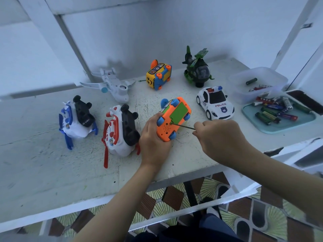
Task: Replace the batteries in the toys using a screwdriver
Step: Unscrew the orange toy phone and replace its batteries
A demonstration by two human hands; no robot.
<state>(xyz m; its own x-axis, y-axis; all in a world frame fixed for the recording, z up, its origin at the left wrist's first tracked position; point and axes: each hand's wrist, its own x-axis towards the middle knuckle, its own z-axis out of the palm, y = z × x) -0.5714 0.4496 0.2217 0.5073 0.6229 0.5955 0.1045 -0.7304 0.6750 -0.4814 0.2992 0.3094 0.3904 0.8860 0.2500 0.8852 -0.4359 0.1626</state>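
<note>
Right grip [220, 137] is pinching the screwdriver [182, 125], tip sitting at the green cover [178, 111] screw; left grip [153, 138] is clasping the upturned orange toy [167, 129] on the counter [43, 154]. Likely loosening; next needs steady, pressed turning.

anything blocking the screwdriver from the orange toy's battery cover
Nothing visible: the screwdriver in the right hand meets the orange toy car at the edge of its green battery cover; the left hand grips the car.
</note>
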